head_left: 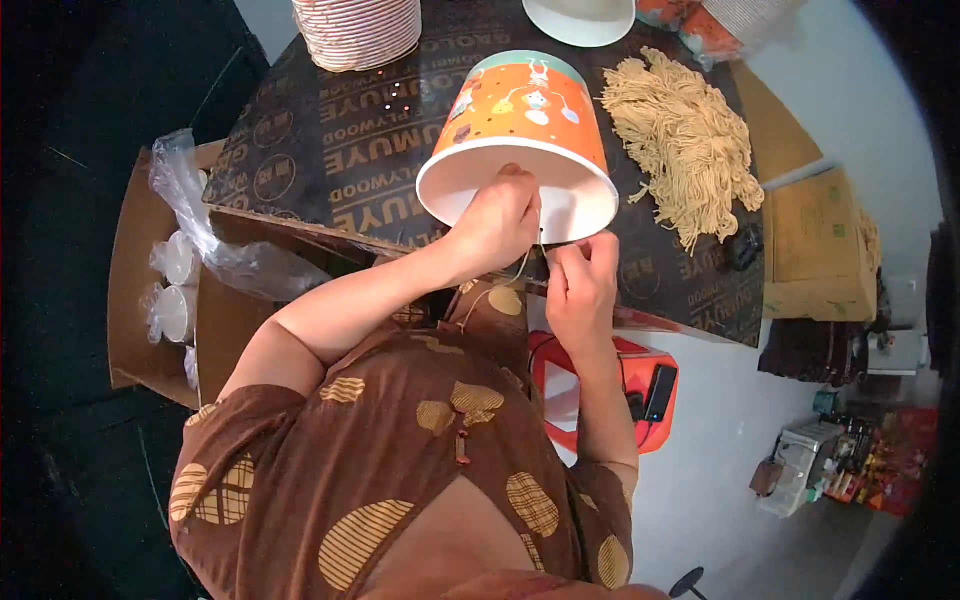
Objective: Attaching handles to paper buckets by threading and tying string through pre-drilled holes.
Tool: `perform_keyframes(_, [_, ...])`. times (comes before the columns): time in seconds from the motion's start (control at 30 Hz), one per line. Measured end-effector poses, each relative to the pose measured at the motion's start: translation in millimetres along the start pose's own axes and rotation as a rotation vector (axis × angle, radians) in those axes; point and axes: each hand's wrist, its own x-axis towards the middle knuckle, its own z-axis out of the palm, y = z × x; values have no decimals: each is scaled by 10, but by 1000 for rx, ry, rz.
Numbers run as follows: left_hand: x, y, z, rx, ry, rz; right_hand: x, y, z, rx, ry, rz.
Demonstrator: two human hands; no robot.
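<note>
An orange paper bucket (pixel 590 110) with cartoon figures and a green base band lies tilted on the dark plywood table (pixel 290 150), its white mouth facing me. My left hand (pixel 497 222) reaches into that mouth, fingers closed in a pinch on a thin pale cord (pixel 527 262). The cord runs by a small dark spot at the bucket's lower rim and hangs down toward my lap. My right hand (pixel 582 285) is closed just under the rim, touching it with thumb and forefinger. What lies between those fingertips is hidden.
A loose heap of cream cords (pixel 685 145) lies right of the bucket. Behind stand a bucket stack (pixel 357 32) and a white bucket (pixel 580 22). An open carton (pixel 130 300) with wrapped white tubs is at left; a red stool (pixel 655 430) is below the table edge.
</note>
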Motion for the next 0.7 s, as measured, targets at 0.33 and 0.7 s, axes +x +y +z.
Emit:
perform_keyframes(0.33, [68,108,-92,138,-138,-127,-42,-43,20,-248,21,-142])
perform_keyframes(0.7, [190,199,-275,-310,-477,-475,-2,-9,-31,-137,11,-107])
